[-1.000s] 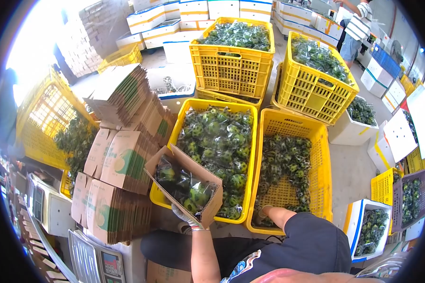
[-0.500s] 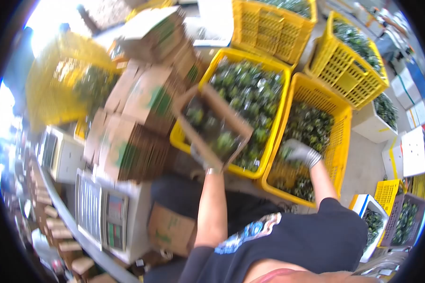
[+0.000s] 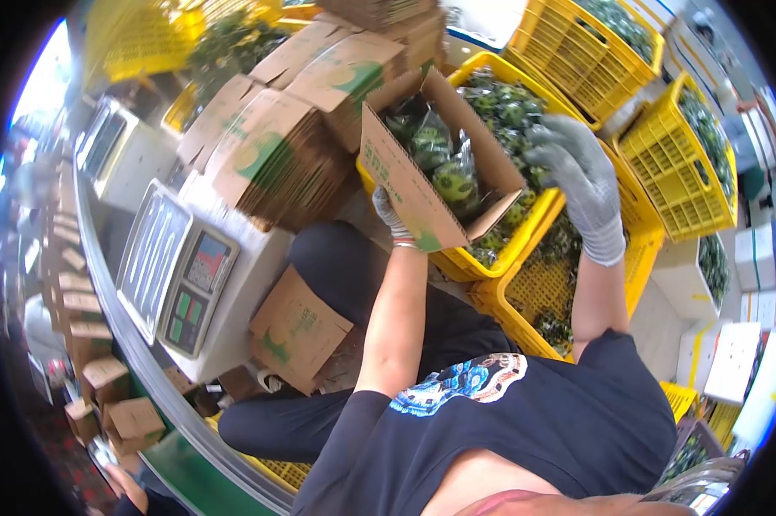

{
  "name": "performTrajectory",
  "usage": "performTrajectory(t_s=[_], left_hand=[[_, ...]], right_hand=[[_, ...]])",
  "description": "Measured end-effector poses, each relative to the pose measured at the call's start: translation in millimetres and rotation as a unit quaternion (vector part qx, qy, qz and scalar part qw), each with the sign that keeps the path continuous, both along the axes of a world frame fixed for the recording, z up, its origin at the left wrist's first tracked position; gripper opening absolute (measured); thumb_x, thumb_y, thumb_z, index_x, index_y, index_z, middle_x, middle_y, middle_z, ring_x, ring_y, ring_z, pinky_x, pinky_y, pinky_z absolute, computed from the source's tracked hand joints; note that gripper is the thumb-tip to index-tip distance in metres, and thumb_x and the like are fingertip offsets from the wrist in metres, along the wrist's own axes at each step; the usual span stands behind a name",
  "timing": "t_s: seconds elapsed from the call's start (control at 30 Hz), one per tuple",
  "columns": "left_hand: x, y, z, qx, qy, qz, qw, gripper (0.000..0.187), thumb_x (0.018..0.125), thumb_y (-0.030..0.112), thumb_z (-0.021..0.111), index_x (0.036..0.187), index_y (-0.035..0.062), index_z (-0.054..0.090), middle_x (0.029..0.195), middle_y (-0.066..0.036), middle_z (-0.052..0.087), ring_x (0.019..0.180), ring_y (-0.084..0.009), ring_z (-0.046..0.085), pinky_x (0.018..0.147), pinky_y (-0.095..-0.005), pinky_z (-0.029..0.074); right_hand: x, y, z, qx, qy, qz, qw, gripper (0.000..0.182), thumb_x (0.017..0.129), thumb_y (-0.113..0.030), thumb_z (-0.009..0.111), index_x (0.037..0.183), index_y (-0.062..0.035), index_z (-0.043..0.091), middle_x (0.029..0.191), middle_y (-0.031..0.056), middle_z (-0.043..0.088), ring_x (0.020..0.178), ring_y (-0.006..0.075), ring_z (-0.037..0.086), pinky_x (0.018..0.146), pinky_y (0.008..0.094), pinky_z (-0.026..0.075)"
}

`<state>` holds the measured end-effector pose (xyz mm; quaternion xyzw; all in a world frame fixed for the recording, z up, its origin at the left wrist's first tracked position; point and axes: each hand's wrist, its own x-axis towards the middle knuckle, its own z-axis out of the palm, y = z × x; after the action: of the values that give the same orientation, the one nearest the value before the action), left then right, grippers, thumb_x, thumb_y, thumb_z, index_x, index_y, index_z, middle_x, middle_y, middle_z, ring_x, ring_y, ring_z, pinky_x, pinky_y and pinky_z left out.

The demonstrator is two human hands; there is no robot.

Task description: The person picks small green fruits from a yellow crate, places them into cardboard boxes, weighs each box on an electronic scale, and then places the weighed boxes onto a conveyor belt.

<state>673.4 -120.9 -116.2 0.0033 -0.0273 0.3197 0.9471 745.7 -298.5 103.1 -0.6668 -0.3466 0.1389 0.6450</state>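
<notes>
An open cardboard box (image 3: 409,185) is tilted over the left yellow crate (image 3: 458,265). My left hand (image 3: 392,219), in a grey glove, grips the box by its near side wall. Several clear-bagged green fruits (image 3: 455,182) lie inside it. My right hand (image 3: 582,172), also gloved, is raised beside the box's right side with its fingers apart, and I see nothing in it. Beneath that hand, more bagged green fruit (image 3: 501,101) fills the left crate. The right yellow crate (image 3: 521,297) holds loose dark green produce, and part of its mesh floor shows.
Stacks of flattened cartons (image 3: 263,146) stand to the left, beside a weighing scale (image 3: 177,267). A loose carton (image 3: 298,331) lies by my knee. Further yellow crates (image 3: 676,163) and a white foam box (image 3: 685,275) are on the right. A person's hand (image 3: 130,490) shows at bottom left.
My right hand has come up out of the right crate to beside the box. My left hand has moved the box slightly up and right. The view has shifted.
</notes>
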Motion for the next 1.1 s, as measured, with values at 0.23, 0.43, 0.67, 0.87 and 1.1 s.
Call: performTrajectory(t_s=[0.23,0.43,0.67,0.87,1.1], left_hand=[[-30,37,34,0.021,0.003,0.209,0.978,0.064,0.077,0.047,0.054,0.123,0.0033,0.050,0.112,-0.014,0.059,0.101,-0.0289,0.058,0.093,-0.0425,0.046],[-169,141,86,0.312,0.243,0.374,0.838,0.043,0.086,0.028,0.056,0.121,0.0040,0.050,0.113,-0.011,0.058,0.101,-0.0223,0.058,0.084,-0.0365,0.050],[-365,240,177,0.345,0.390,0.492,0.698,0.051,0.090,0.044,0.052,0.122,0.0044,0.048,0.111,-0.007,0.057,0.103,-0.0197,0.055,0.090,-0.0351,0.045],[-437,285,162,0.305,0.526,0.577,0.546,0.059,0.088,0.033,0.057,0.135,0.0019,0.039,0.124,-0.011,0.051,0.108,-0.0213,0.051,0.093,-0.0330,0.040],[-468,314,112,0.388,0.736,0.518,0.199,0.055,0.091,0.032,0.053,0.135,0.0019,0.037,0.128,-0.022,0.048,0.117,-0.0345,0.049,0.097,-0.0361,0.039]], right_hand=[[-62,69,-131,-0.090,-0.051,0.126,0.987,0.090,0.058,-0.009,0.080,0.135,-0.0038,0.034,0.126,0.0110,0.049,0.111,0.0217,0.049,0.093,0.0333,0.043],[-79,181,-143,-0.016,-0.034,0.274,0.961,0.055,0.069,-0.019,0.078,0.118,-0.0058,0.056,0.119,0.0114,0.058,0.112,0.0254,0.054,0.096,0.0360,0.042],[-174,391,-66,-0.005,-0.293,0.484,0.825,0.058,0.063,-0.012,0.077,0.117,-0.0047,0.055,0.113,0.0101,0.060,0.101,0.0220,0.057,0.092,0.0342,0.044],[-249,563,-141,-0.147,-0.359,0.492,0.779,0.111,0.053,-0.038,0.081,0.142,-0.0118,0.020,0.130,0.0203,0.046,0.109,0.0322,0.054,0.090,0.0378,0.045],[-246,563,-108,-0.092,-0.351,0.535,0.763,0.099,0.059,-0.033,0.082,0.139,-0.0058,0.031,0.135,0.0210,0.041,0.125,0.0310,0.039,0.101,0.0341,0.036]])
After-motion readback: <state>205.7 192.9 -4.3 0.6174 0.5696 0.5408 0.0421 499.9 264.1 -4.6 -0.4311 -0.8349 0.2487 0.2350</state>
